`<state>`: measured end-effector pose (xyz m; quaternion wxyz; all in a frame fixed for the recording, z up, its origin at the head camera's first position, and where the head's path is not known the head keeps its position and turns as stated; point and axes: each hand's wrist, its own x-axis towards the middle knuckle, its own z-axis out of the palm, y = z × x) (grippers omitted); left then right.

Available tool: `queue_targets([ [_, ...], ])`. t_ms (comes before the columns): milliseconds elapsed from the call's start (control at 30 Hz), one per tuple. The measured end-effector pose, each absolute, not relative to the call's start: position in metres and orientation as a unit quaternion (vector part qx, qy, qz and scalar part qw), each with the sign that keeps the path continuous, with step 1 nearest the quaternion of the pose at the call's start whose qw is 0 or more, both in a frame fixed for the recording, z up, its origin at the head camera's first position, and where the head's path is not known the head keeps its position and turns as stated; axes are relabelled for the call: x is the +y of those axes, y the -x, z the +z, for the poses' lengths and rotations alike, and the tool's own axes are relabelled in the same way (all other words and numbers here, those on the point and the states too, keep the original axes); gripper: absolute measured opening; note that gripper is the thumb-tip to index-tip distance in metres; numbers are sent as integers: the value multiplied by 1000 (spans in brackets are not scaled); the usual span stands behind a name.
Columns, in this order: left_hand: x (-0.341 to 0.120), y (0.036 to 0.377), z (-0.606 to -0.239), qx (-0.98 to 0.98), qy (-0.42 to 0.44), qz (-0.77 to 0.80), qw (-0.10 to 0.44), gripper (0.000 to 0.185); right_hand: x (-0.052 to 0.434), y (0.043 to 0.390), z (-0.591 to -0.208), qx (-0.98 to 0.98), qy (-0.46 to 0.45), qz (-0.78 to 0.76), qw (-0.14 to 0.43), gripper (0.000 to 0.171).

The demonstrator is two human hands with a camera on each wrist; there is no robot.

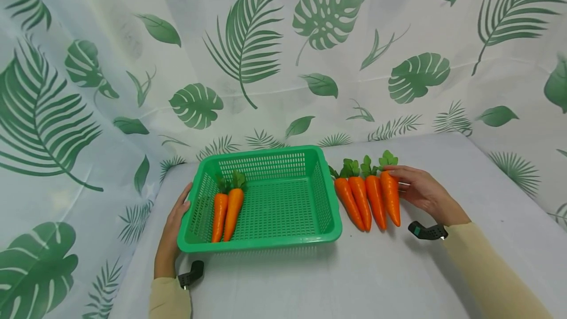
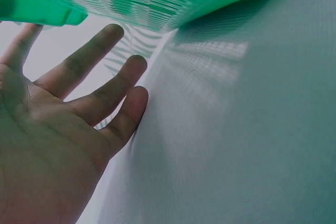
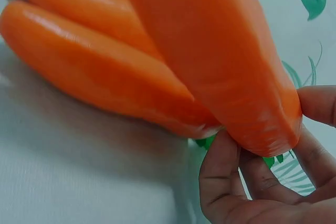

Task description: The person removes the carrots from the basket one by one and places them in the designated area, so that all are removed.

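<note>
A green plastic basket (image 1: 261, 247) stands on the table with two orange carrots (image 1: 234, 213) inside, at its left end. My left hand (image 1: 173, 220) is at the basket's left side; in the left wrist view its fingers are spread and fairly straight, one reaching the green rim. Right of the basket, my right hand (image 1: 421, 191) pinches a carrot (image 1: 390, 196) near its leafy top between thumb and fingers. In the right wrist view this carrot (image 3: 220, 51) is raised a little over its neighbours. Three more carrots (image 1: 360, 201) lie side by side to its left, leaves pointing away.
A pale cloth (image 1: 283, 289) covers the table. Behind and to the left hangs a white curtain (image 1: 266, 122) with green leaf prints. A black wrist device (image 1: 427, 231) sits on each arm.
</note>
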<state>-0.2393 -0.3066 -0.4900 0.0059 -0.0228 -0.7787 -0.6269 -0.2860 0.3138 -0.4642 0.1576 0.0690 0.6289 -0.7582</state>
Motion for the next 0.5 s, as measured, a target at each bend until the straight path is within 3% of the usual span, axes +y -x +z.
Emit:
queue_targets([
  [500,-305,239,-489,-776,21,-630,3,57,318,286,-472,681,-79,-713,144,28],
])
